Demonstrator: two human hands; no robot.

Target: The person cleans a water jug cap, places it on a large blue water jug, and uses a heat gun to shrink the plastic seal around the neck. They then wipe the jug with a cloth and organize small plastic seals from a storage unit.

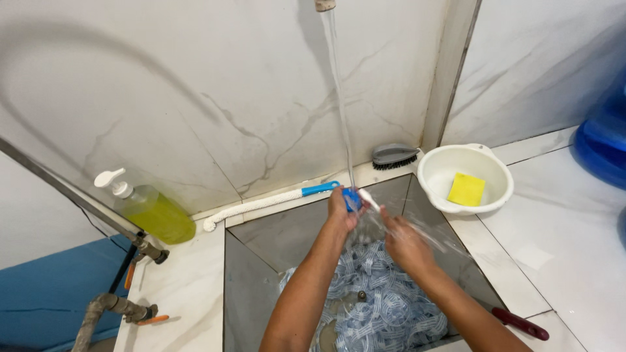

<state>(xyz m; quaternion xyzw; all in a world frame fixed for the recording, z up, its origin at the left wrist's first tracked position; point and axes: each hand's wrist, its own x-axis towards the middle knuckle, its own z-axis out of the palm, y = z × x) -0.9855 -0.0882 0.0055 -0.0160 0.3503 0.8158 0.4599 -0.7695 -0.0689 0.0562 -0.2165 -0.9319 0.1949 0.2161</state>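
Under the thin falling stream of tap water (pixel 340 98), the left hand (pixel 342 210) pinches a small blue-handled white toothbrush (pixel 357 197), its long axis pointing right toward the right hand (pixel 405 244), whose curled fingers close on clear plastic sheet (pixel 430 233).

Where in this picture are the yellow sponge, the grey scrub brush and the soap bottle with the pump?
yellow sponge (pixel 466 190), head view, middle of its flat face, inside the white bowl.
grey scrub brush (pixel 394 155), head view, on its grey back.
soap bottle (pixel 160 215), head view, on its liquid-filled body.
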